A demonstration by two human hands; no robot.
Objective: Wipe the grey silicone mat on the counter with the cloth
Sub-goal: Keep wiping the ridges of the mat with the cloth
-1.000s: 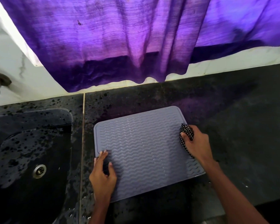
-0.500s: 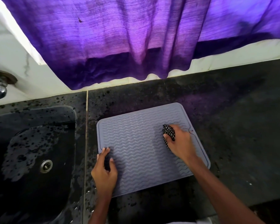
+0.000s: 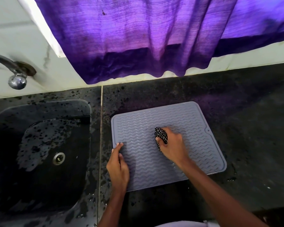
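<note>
A grey silicone mat (image 3: 141, 128) with wavy ridges lies flat on the dark stone counter (image 3: 246, 122), just right of the sink. My right hand (image 3: 172, 146) is closed around a bunched black-and-white checked cloth (image 3: 161, 135) and presses it on the middle of the mat. My left hand (image 3: 118, 166) rests on the mat's near left edge, fingers together and flat, holding nothing.
A wet black sink (image 3: 39, 154) with a metal drain (image 3: 58, 158) sits to the left. A chrome tap (image 3: 15, 74) juts from the white wall above it. A purple curtain (image 3: 138, 38) hangs over the back of the counter.
My right hand has slid the cloth leftward from the mat's right edge to its middle. The left hand stays at the near left edge.
</note>
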